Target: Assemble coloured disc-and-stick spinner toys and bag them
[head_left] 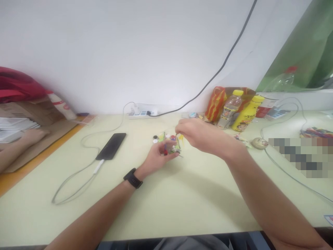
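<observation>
My left hand [159,152], with a black watch [133,178] at its wrist, curves its thumb and fingers round a cluster of small colourful pieces [173,148]. White, red, green and yellow bits show in the cluster, but their exact kind is too blurred to tell. Just above and right of it, my right hand [191,131] is closed in a pinch, fingertips pointing down. Whatever it pinches is hidden by the fingers. By the left fingers lie a black round piece [155,137] and a white round piece [155,141].
A phone [111,146] on a charging cable lies to the left. Behind stand a power strip [143,113], a clear bottle [230,109] and a yellow bottle [248,114]. A round tin [259,143] sits at right. Another person's arm [23,142] rests at far left.
</observation>
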`<state>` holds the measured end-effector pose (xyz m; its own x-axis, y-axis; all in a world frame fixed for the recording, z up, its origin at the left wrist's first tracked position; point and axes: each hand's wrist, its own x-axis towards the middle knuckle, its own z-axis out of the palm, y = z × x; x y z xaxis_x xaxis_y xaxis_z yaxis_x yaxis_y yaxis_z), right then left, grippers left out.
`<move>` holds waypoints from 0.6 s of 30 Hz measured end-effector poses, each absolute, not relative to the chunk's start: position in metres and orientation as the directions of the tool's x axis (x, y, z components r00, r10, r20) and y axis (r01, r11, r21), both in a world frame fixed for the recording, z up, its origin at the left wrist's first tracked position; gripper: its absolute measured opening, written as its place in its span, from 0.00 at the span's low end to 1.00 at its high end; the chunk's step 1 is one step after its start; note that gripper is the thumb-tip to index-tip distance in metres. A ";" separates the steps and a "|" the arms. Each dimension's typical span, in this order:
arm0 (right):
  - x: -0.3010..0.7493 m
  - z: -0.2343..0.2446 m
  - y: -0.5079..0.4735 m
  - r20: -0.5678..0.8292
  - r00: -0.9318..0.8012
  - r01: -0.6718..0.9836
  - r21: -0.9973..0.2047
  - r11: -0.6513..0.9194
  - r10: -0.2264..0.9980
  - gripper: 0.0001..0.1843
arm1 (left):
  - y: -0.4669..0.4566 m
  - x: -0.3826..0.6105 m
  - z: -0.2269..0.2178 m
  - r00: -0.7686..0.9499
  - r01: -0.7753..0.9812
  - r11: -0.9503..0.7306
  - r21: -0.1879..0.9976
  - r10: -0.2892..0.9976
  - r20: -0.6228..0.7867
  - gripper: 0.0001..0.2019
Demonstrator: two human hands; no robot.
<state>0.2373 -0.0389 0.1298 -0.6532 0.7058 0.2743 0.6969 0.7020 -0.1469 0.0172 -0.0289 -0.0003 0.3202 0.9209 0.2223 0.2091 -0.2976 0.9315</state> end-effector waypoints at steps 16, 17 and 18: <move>0.230 0.138 -0.040 0.573 -0.603 0.526 -0.238 0.817 0.555 0.15 | -0.030 0.019 0.006 0.359 0.056 -0.263 0.963 0.905 0.227 0.26; 0.232 0.141 -0.039 0.645 -0.562 0.489 -0.246 0.837 0.518 0.15 | -0.031 0.020 0.005 0.372 0.041 -0.236 0.971 0.906 0.204 0.28; 0.235 0.144 -0.039 0.699 -0.526 0.458 -0.246 0.854 0.484 0.15 | -0.031 0.021 0.004 0.386 0.036 -0.201 0.979 0.906 0.172 0.28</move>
